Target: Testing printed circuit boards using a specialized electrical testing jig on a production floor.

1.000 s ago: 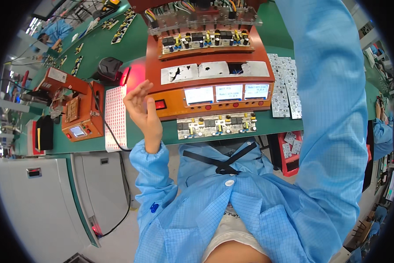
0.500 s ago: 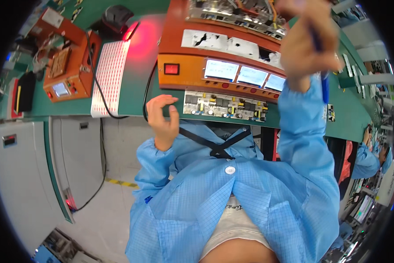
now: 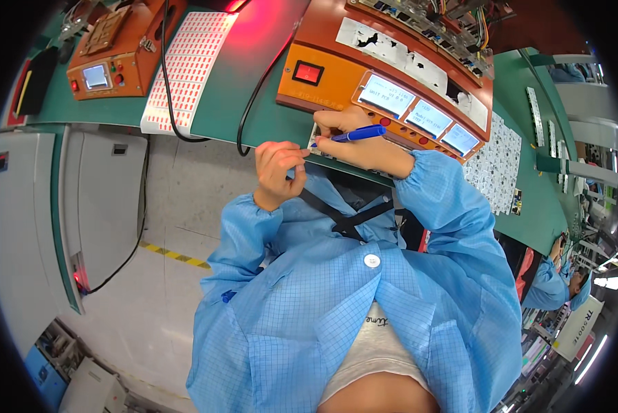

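My right hand is closed around a blue pen. The pen slants down to the left, its tip at the left end of a circuit board. Most of that board is hidden beneath my right hand and wrist; it lies at the table's near edge, in front of the orange tester. My left hand is beside the board's left end. Its fingers are half bent, one fingertip at the board's corner, and the thumb stands a little apart from them.
The tester has a red switch and lit screens. White boards lie to its right. At left are a label sheet, black cables and a smaller orange box. A co-worker's sleeve shows at far right.
My right hand has come down and left with the pen, from above the tester's right side to the circuit board. My left hand has moved right, to the board's end. The view has shifted.
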